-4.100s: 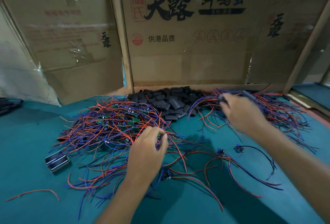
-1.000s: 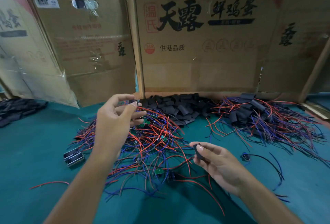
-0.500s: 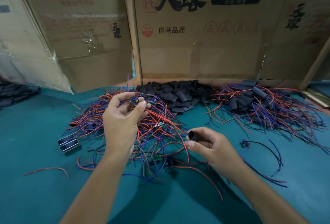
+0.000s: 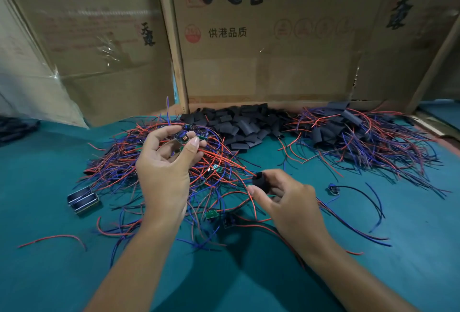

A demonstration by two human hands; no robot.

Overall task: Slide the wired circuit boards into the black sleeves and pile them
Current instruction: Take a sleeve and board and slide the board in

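Observation:
My left hand [image 4: 165,170] pinches a small wired circuit board [image 4: 183,137] between thumb and fingers, raised above a tangled heap of red and blue wired boards [image 4: 219,162]. My right hand [image 4: 281,197] grips one black sleeve [image 4: 260,181], its round mouth squeezed open and turned toward the left hand. A gap of roughly a hand's width separates board and sleeve. Loose flat black sleeves [image 4: 239,125] lie heaped at the back centre. The pile of sleeved boards [image 4: 348,132] with trailing wires sits at the back right.
All of this rests on a green table mat [image 4: 49,274]. Cardboard sheets [image 4: 273,50] wall off the back. Two small metal-framed parts [image 4: 83,199] lie at the left, a lone wired board [image 4: 333,189] at the right, and a stray red wire [image 4: 52,239] near the left front.
Since a second ago my left hand came lower and nearer with the board, and my right hand rose toward it while squeezing the sleeve's mouth open.

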